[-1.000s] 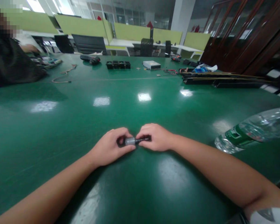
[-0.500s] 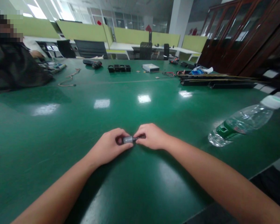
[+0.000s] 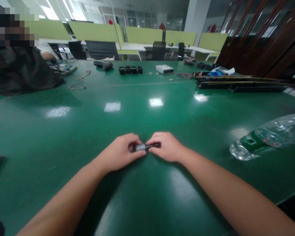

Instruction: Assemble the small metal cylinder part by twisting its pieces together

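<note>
Two Grips, One Line

The left hand (image 3: 119, 152) curled around the grey-and-black cylinder (image 3: 140, 147), near six o'clock in view; at three o'clock from it, the right hand (image 3: 170, 147) pinched its thin dark end (image 3: 154, 145). Steady alignment seemed wisest.

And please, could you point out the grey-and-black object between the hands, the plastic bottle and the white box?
Grey-and-black object (image 3: 140, 147): head view, on its grey section.
Plastic bottle (image 3: 257, 143): head view, on its green label.
White box (image 3: 163, 68): head view, on its top face.
</note>
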Available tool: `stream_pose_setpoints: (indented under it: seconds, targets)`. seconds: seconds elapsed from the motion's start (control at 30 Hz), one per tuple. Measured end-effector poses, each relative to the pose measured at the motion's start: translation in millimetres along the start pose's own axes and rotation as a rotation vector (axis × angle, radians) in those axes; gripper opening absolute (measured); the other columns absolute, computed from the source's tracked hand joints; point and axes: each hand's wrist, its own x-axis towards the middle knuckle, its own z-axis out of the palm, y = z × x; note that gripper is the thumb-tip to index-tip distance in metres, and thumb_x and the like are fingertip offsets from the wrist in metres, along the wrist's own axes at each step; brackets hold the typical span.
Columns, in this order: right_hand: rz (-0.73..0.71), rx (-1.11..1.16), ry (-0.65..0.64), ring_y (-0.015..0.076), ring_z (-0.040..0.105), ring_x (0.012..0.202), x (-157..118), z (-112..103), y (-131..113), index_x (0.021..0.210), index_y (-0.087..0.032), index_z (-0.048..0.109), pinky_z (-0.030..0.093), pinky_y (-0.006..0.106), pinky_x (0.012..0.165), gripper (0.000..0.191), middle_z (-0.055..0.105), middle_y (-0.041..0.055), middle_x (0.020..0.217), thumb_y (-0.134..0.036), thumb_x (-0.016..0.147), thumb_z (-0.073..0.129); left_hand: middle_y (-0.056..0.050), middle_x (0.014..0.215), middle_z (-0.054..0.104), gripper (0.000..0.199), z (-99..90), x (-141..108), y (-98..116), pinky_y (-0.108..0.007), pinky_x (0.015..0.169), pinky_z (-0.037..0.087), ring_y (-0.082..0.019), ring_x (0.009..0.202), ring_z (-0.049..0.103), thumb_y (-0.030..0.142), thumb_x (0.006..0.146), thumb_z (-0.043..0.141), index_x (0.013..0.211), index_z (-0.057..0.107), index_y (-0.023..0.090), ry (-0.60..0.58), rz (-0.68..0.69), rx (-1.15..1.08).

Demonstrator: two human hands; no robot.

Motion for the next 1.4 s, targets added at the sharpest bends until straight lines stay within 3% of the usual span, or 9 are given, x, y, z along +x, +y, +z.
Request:
stream_pose_setpoints:
  seconds: [0.1, 0.3, 0.5, 0.73, 0.87, 1.1, 1.4]
  targets:
    - [0.028, -0.014, 0.024, 0.0144, 0.063, 0.082, -0.5, -0.6, 0.9, 0.098, -0.019, 0.076, 0.046, 0.026, 0.075, 0.017, 0.072, 0.0033, 0.091, -0.018, 0.081, 0.071, 0.001, 0.074, 0.062, 0.025, -3.5, 9.4, -2.2, -0.025, 0.059, 0.041, -0.016, 0.066, 0.057, 0.044, 0.077, 0.070, 0.084, 0.068, 0.020, -0.039, 0.003, 0.000]
    - [0.013, -0.023, 0.008, 0.0158, 0.063, 0.085, -1.1, -0.3, -1.3, 0.096, -0.019, 0.075, 0.046, 0.027, 0.077, 0.015, 0.072, 0.0040, 0.092, -0.021, 0.082, 0.071, -0.001, 0.079, 0.064, 0.024, 9.9, -1.5, -12.8, -0.026, 0.065, 0.044, -0.017, 0.072, 0.059, 0.041, 0.081, 0.068, 0.088, 0.064, 0.019, 0.097, 0.029, -0.094]
    - [0.040, -0.050, 0.003, 0.0166, 0.062, 0.087, -0.2, -0.2, -2.2, 0.098, -0.019, 0.074, 0.045, 0.029, 0.080, 0.016, 0.072, 0.0042, 0.094, -0.019, 0.082, 0.070, 0.001, 0.072, 0.058, 0.026, 11.9, 2.1, -15.1, -0.025, 0.061, 0.040, -0.015, 0.065, 0.054, 0.044, 0.080, 0.068, 0.085, 0.064, 0.018, 0.095, 0.045, -0.091]
    - [0.084, -0.027, 0.017, 0.0151, 0.062, 0.083, 2.0, 0.9, 0.2, 0.098, -0.018, 0.075, 0.045, 0.027, 0.076, 0.016, 0.072, 0.0034, 0.091, -0.018, 0.082, 0.070, 0.004, 0.067, 0.059, 0.026, -2.8, 24.6, -9.3, -0.023, 0.058, 0.037, -0.014, 0.062, 0.053, 0.041, 0.070, 0.075, 0.080, 0.066, 0.018, -0.083, -0.070, -0.098]
    - [0.087, -0.022, 0.033, 0.0143, 0.061, 0.080, 2.0, 0.3, 0.2, 0.097, -0.017, 0.076, 0.045, 0.026, 0.073, 0.016, 0.071, 0.0033, 0.088, -0.019, 0.081, 0.071, 0.004, 0.065, 0.060, 0.026, -9.4, 34.7, -8.9, -0.023, 0.057, 0.037, -0.014, 0.063, 0.055, 0.038, 0.065, 0.079, 0.079, 0.068, 0.018, -0.180, -0.070, -0.101]
    - [0.087, -0.028, 0.024, 0.0145, 0.062, 0.081, 2.7, 0.5, -0.8, 0.097, -0.019, 0.076, 0.046, 0.026, 0.075, 0.016, 0.072, 0.0030, 0.089, -0.020, 0.082, 0.071, 0.000, 0.079, 0.064, 0.025, 2.1, 13.8, -25.1, -0.024, 0.064, 0.041, -0.016, 0.071, 0.058, 0.040, 0.079, 0.070, 0.086, 0.066, 0.017, 0.019, 0.115, -0.114]
    - [0.058, -0.033, 0.031, 0.0151, 0.062, 0.083, 1.7, 2.7, -0.3, 0.095, -0.019, 0.075, 0.045, 0.027, 0.076, 0.015, 0.072, 0.0028, 0.089, -0.020, 0.081, 0.071, 0.000, 0.075, 0.059, 0.026, 2.2, 9.7, -27.1, -0.025, 0.063, 0.039, -0.015, 0.068, 0.054, 0.042, 0.083, 0.067, 0.084, 0.063, 0.017, 0.023, 0.178, -0.048]
